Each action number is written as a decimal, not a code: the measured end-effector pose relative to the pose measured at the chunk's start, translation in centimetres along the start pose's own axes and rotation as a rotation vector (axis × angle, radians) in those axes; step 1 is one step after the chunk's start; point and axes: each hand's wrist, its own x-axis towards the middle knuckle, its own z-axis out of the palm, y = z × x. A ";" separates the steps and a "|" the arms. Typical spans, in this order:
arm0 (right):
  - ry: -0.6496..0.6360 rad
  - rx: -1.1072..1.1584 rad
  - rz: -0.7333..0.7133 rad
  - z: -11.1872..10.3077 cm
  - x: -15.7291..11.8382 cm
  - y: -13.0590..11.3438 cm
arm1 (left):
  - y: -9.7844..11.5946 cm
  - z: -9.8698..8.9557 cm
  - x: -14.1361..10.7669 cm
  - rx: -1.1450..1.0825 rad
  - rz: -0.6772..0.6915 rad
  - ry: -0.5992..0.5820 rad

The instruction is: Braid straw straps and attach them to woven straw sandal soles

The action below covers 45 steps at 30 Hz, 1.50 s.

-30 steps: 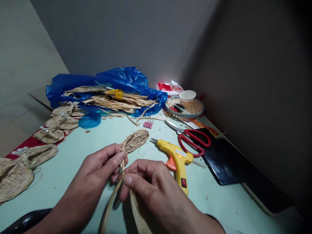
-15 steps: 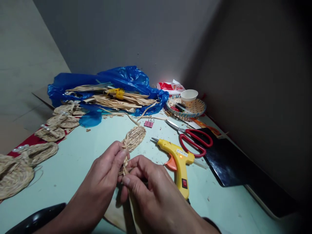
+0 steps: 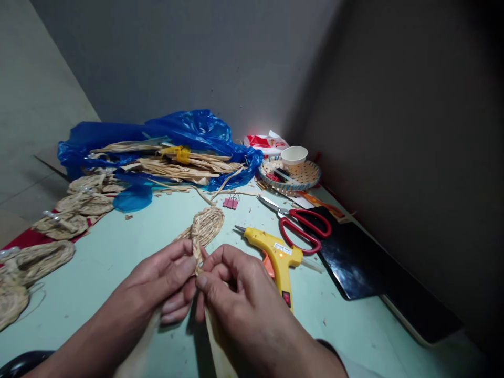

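Between my hands runs a narrow braid [image 3: 196,237] of dried straw-coloured strips, joined to a small oval woven sole [image 3: 211,223] just beyond my fingers. My left hand [image 3: 171,283] pinches the braid between thumb and fingers from the left. From the right, my right hand [image 3: 236,294] pinches its lower end. A loose pale strip [image 3: 214,341] hangs down from below my right fingers. Another strip, blurred, trails under my left wrist. My fingers hide part of the braid's end.
Right of my hands lie a yellow glue gun [image 3: 281,257], red-handled scissors [image 3: 301,228] and a black flat object [image 3: 350,262]. Behind are a pink binder clip [image 3: 230,203], a woven tray [image 3: 311,176] with a white cup [image 3: 294,155], and straw in a blue bag [image 3: 189,123]. Woven slippers [image 3: 47,257] line the left.
The view has shifted so the table things sit further left. My left fingers have opened out somewhat below the braid, and more of the braid shows above them. A blurred strip now trails under my left wrist.
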 end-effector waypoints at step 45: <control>0.052 -0.149 -0.119 -1.0 0.3 -0.8 | -1.0 -1.6 -1.2 0.452 0.248 0.112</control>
